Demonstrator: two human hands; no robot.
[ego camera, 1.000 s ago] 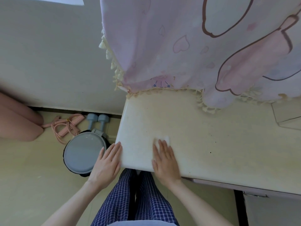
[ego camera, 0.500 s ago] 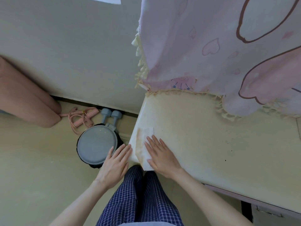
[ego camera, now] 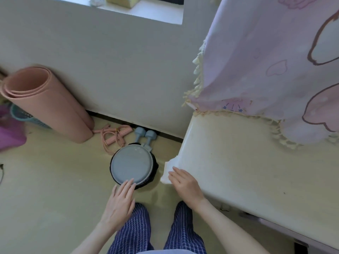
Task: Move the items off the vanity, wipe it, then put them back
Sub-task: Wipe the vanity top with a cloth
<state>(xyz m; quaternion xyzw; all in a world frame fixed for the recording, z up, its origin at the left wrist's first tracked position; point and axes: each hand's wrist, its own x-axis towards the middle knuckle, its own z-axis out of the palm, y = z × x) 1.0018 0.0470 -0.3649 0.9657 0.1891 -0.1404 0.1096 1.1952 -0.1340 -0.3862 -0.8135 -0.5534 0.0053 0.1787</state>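
Note:
The cream vanity top [ego camera: 238,162] fills the right side of the head view, bare and faintly stained. A white wipe [ego camera: 167,170] hangs over its left front corner. My right hand [ego camera: 185,184] presses flat on the wipe at that corner, fingers straight. My left hand [ego camera: 119,200] hovers flat beside it over the floor, holding nothing, its fingertips in front of the round bin lid.
A lilac printed curtain [ego camera: 266,61] with a fringe hangs over the vanity's back. On the floor to the left stand a grey-lidded round bin [ego camera: 132,164], two blue dumbbells [ego camera: 145,134], a pink skipping rope [ego camera: 113,136] and a rolled pink mat [ego camera: 45,105].
My right hand has slid the wipe leftward across the vanity to its left front corner, where the wipe now hangs over the edge. My left hand has moved left with it.

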